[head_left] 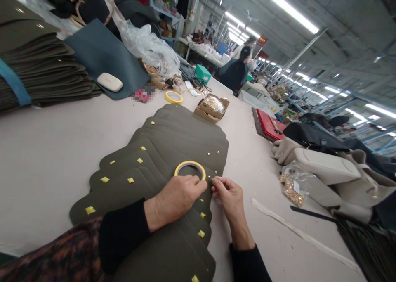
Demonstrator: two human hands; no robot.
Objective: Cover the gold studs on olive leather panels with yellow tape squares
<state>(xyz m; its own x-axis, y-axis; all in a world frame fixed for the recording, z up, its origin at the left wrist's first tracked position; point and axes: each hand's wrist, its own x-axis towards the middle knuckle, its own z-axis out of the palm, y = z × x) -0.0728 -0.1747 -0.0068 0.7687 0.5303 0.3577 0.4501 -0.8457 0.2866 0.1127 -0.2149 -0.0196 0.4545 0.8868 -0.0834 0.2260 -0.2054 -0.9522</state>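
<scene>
Left hand (181, 195) grips tape roll (189, 163) over stacked panels (185, 125); right hand (229, 195) pinches narrowly, contents unclear. Roll looks light, stiff: hold by rim. Panels probably bendy; take edges.

Head camera: above the table (62, 150), facing forward and down.
Left hand (177, 197) and right hand (229, 198): close below the lens, seen from the wrist side.
Ceiling lights (295, 13): far off, upper right, running away aslant, the view being tilted.
</scene>
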